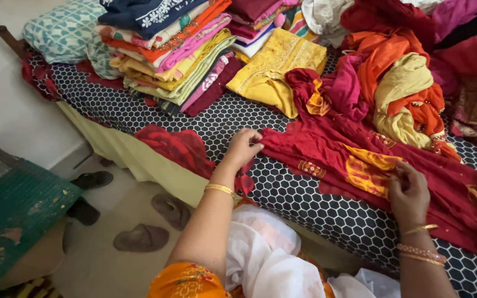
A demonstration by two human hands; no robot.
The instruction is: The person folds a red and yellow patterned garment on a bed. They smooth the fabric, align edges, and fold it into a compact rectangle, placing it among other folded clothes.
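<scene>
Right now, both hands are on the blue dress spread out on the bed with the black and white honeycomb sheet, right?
Not quite: the head view shows the spread-out dress is red with yellow patches, not blue. The left hand and right hand are both on it, over the black and white honeycomb sheet.

Red garment (327, 152): soft matt cloth, yellow patches, small glossy embroidered trim. Bedsheet (316, 198): smooth printed cloth, honeycomb pattern. Bangles (220, 189): shiny gold-coloured metal; green table (17, 204): chipped, rough painted wood.
</scene>
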